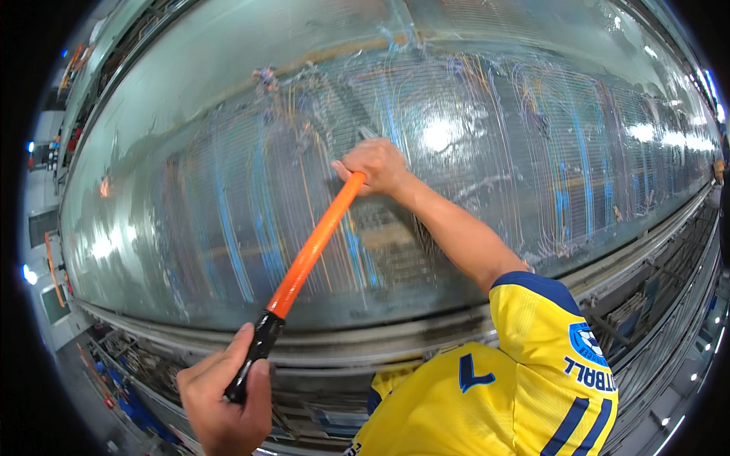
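Observation:
A long tool with an orange shaft [318, 242] and a black end grip [264, 346] slants from lower left up to the middle. My left hand [226, 399] is closed round the black grip. Near the middle, my right hand [374, 166] is clenched at the tool's upper end, low over a large glossy panel [487, 243]. A small grey metal tip [367, 133] shows just past its knuckles; the rest of the tool's head is hidden. Clear, wrinkled film seems to cover the panel, with blue, orange and pale lines running beneath it.
A metal rail [411, 333] runs along the panel's near edge, between it and my body. Metal framework [646, 311] stands below at the right. At the far left, an orange bar [55, 270] stands beyond the panel's edge. Bright reflections [441, 135] hide parts of the surface.

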`<state>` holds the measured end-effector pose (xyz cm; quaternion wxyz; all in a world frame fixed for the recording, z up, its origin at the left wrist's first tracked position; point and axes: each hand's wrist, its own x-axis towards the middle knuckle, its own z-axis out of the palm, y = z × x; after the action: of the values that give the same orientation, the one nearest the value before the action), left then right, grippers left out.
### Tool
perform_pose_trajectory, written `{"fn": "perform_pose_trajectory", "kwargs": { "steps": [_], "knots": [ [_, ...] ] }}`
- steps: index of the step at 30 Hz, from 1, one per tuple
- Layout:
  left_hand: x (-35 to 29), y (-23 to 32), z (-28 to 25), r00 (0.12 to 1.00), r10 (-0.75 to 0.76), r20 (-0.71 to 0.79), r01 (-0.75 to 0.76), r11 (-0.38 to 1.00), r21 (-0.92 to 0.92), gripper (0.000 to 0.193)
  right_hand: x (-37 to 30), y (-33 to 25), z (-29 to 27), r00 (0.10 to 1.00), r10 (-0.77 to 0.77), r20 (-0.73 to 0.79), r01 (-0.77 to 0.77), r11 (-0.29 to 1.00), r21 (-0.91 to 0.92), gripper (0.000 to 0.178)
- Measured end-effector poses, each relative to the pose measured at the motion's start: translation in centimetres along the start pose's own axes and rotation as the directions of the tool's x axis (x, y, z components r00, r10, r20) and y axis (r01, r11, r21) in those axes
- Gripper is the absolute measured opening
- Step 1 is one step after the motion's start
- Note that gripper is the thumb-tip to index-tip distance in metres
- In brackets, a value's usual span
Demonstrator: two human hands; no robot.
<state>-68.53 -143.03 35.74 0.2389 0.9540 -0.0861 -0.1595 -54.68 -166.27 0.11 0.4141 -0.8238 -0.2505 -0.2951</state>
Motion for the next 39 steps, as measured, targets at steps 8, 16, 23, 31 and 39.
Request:
{"fn": "perform_pose_trajectory", "kwargs": {
  "steps": [8, 16, 23, 31, 39],
  "knots": [
    [16.1, 1.1, 0.0, 0.994, -0.087, -0.063, 0.073, 0.976, -0.203, 0.031, 11.8, 16.7, 2.6, 0.97, 0.219, 0.11, -0.217, 0.976, -0.024, 0.012],
    [1.2, -7.7, 8.3, 0.757, 0.428, -0.494, -0.195, 0.869, 0.455, 0.035, 12.8, 5.6, -4.6, 0.957, -0.247, 0.151, 0.266, 0.956, -0.125, 0.011],
    [-24.7, -8.6, 8.4, 0.877, 0.406, -0.258, -0.255, 0.847, 0.466, 0.037, -10.0, -19.1, -5.6, 0.956, -0.115, 0.269, 0.101, 0.993, 0.064, 0.041],
    [-31.1, -5.1, 9.1, 0.995, -0.072, -0.066, 0.068, 0.996, -0.062, 0.036, -19.4, -24.4, -6.5, 0.98, -0.014, 0.199, 0.014, 1.0, 0.0, 0.047],
    [-22.1, -1.5, 5.5, 0.995, -0.018, -0.095, 0.016, 1.0, -0.025, 0.025, -16.7, -19.8, -6.4, 0.991, 0.077, 0.111, -0.08, 0.997, 0.022, 0.048]
  ]
}}
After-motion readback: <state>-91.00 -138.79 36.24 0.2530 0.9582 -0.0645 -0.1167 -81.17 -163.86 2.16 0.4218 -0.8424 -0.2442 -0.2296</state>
